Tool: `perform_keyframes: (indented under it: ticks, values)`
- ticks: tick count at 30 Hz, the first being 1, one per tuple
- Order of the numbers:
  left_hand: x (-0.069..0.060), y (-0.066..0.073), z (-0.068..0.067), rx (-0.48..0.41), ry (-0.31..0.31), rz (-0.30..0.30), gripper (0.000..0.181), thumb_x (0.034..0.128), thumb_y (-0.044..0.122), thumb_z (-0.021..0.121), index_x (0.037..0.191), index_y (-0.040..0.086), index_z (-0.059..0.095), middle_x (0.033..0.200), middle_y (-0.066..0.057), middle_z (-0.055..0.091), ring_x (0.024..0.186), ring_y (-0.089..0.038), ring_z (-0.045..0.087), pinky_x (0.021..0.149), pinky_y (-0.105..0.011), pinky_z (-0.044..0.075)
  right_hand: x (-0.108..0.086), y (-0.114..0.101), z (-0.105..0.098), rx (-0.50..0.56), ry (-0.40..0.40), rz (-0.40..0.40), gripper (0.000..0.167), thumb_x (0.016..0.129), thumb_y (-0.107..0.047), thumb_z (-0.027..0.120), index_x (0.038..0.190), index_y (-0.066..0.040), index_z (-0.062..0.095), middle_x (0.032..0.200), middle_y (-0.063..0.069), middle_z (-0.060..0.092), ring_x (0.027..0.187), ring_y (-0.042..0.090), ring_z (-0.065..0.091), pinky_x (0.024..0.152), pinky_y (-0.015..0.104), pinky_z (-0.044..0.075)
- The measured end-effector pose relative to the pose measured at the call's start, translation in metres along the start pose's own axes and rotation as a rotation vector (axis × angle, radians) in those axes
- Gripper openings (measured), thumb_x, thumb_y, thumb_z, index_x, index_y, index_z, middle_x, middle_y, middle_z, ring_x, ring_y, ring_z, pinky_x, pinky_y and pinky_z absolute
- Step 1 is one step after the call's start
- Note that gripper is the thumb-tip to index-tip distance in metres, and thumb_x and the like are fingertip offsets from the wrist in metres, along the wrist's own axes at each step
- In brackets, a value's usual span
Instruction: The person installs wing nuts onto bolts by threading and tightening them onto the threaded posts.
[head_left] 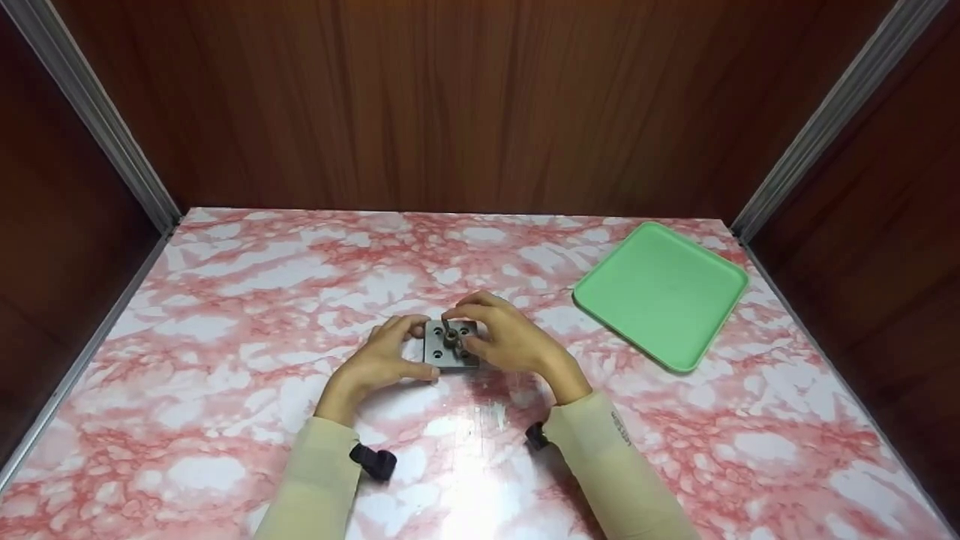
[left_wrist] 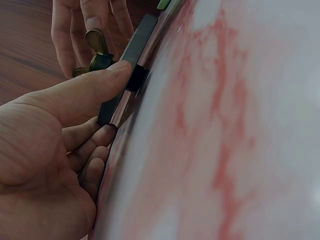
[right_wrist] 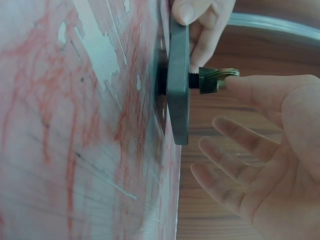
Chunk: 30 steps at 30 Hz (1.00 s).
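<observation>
I find the plate [right_wrist: 178,100] about midway between the desk's [head_left: 210,330] left and right edges, well apart from the far edge. In the right-wrist view I can see it raised off the desk on a dark piece [right_wrist: 162,81] underneath, its far end partly behind fingers. A bolt [right_wrist: 194,80] stands up from its middle with a wing nut [right_wrist: 210,80] on it, and I make out bare thread between nut and plate.

The left hand [head_left: 379,360] has the plate by its rim, thumb and forefinger spread at two corners on the left side. The right hand [head_left: 514,335] pinches the nut's wings between thumb and forefinger, a narrow grip; its other fingers hang free of the plate.

I'd judge the plate to be solid metal: stiff, heavy for its size and hard to damage. Its face looks smooth, so I'd expect it to slip under flat fingertips, and perched on that piece it could tip or swivel. I'd hold it by opposite edges, clear of the holes, low and firm. The nut I'd take by its wings, which give leverage; the thread looks too short and rough to grip.

The tray [head_left: 664,296] lies near the desk's far right corner.
</observation>
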<state>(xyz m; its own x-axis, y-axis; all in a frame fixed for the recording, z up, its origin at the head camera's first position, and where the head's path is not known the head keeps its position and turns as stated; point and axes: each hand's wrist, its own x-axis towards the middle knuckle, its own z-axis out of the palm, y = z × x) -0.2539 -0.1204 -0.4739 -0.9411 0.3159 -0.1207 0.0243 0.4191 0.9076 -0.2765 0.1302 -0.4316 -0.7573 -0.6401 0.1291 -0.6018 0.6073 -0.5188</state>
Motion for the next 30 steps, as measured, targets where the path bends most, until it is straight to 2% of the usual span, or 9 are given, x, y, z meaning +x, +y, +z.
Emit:
perform_keyframes:
  ticks: [7, 21, 30]
  values:
    - [-0.0007, -0.0005, -0.0003, -0.021, -0.01, 0.006, 0.088, 0.0795, 0.017, 0.094, 0.156, 0.013, 0.049, 0.145, -0.007, 0.05, 0.141, -0.031, 0.034, 0.119, -0.054, 0.031, -0.0005, 0.0009, -0.0001, -0.003, 0.012, 0.001, 0.044, 0.1, -0.018, 0.072, 0.143, -0.017, 0.067, 0.145, 0.007, 0.057, 0.134, 0.026, 0.054, 0.113, 0.048, 0.046]
    - [0.001, -0.0016, -0.0004, 0.002, -0.012, 0.002, 0.091, 0.0793, 0.018, 0.094, 0.157, 0.014, 0.048, 0.146, -0.007, 0.05, 0.141, -0.031, 0.036, 0.12, -0.055, 0.031, -0.0006, 0.0016, -0.0013, 0.013, 0.015, 0.02, 0.047, 0.098, -0.022, 0.075, 0.143, -0.017, 0.067, 0.148, 0.005, 0.055, 0.132, 0.025, 0.056, 0.109, 0.048, 0.049]
    - [0.0015, -0.0016, -0.0001, 0.002, -0.009, 0.006, 0.09, 0.0787, 0.017, 0.094, 0.157, 0.013, 0.048, 0.145, -0.008, 0.051, 0.141, -0.032, 0.036, 0.12, -0.055, 0.032, -0.001, 0.0013, -0.0007, 0.047, 0.052, 0.023, 0.047, 0.095, -0.026, 0.08, 0.139, -0.014, 0.069, 0.141, 0.004, 0.058, 0.128, 0.029, 0.059, 0.108, 0.049, 0.049]
